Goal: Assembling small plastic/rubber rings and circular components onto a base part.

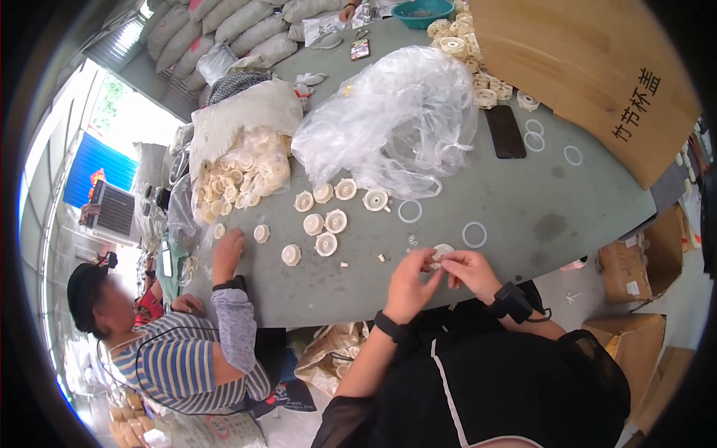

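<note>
The person's left hand and right hand are close together near the front edge of the grey table. The left thumb and fingers are bent in and hold a pale round cap, so that grip is narrow. The right thumb and finger are pinched close together at the same cap. I cannot tell if they hold another tiny part too, because the fingers hide it. There is a black band on the left wrist and a black box-like thing on the right one.

Just past the hands lie a big see-through ring, some tiny rings and a little cream peg. To the left, round cream caps sit on the table, some touching. Another person in a striped top sits on that side, with one hand near a cream cap.

Farther back, a white sack lies with a clear bag of cream caps at its mouth. A big crumpled plastic bag is in the middle. A black phone lies to its right, near a big brown box. At the far end is a blue-green bowl.
</note>
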Motion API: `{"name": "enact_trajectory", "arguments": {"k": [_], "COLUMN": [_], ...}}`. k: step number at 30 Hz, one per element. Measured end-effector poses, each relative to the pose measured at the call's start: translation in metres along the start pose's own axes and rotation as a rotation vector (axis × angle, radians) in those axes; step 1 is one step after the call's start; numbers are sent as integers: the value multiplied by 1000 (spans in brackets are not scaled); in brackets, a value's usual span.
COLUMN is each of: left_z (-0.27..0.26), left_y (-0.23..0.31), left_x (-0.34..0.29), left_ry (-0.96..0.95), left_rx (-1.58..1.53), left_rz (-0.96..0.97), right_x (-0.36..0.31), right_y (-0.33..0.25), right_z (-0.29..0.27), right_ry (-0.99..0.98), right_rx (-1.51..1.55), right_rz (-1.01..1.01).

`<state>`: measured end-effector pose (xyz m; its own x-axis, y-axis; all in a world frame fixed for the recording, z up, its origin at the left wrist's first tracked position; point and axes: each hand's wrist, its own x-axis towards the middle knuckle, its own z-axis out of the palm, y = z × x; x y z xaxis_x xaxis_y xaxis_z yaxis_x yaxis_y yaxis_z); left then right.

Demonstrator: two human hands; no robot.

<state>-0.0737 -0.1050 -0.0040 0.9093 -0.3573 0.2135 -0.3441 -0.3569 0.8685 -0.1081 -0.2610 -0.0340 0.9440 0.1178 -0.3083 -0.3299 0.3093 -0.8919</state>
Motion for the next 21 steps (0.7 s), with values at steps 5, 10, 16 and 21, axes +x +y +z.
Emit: {"name": "enact_trajectory", "arguments": {"k": [5,10,16,21], "left_z": [-9,-68,-78,-78], "left_y": [-13,-95,-125,-107], "left_x": [20,88,124,124], "left_ry": [-64,187,5,-95], "left_rx": [60,343,700,737], "left_rz": [111,-81,-246,-366], "right_x": [3,0,-5,-5], "right_y": [-2,-3,-6,-9], "right_z": [-9,-21,-28,-32], "right_ry": [20,114,137,142], "right_rx": [78,174,229,279], "right_rz": [31,-83,-70,-89]}}
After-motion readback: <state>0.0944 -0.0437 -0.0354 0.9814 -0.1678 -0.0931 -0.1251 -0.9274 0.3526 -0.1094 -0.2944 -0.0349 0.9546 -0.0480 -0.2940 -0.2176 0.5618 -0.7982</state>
